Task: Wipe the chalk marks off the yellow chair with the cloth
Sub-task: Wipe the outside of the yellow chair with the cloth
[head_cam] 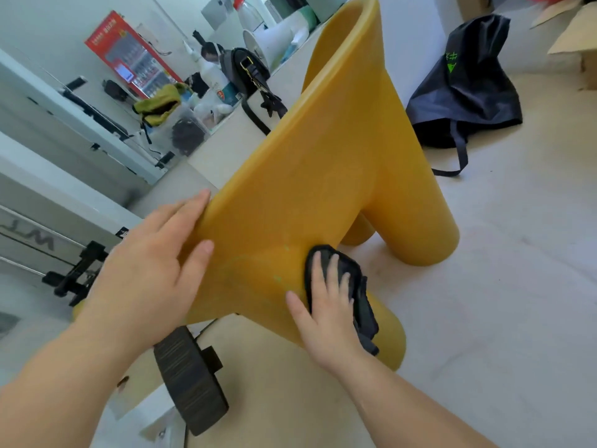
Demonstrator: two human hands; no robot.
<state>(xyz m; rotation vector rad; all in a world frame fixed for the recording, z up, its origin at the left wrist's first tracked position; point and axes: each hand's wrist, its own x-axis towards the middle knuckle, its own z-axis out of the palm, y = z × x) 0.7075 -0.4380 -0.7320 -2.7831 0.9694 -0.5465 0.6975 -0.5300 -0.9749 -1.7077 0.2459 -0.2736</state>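
The yellow chair (323,176), a moulded plastic piece with thick round legs, fills the middle of the head view. Faint greenish chalk marks (277,279) show on its near side. My left hand (151,263) rests flat on the chair's near left edge, fingers straight and thumb on the yellow surface. My right hand (326,305) presses a dark cloth (355,286) flat against the chair, just right of the marks, fingers spread over it. Part of the cloth hangs down past my palm.
A black bag (465,92) lies on the pale floor to the right, with cardboard boxes (575,37) behind it. A cluttered counter (226,130) with bags and bottles runs along the left. A dark wheeled stand (187,383) sits under the chair near me.
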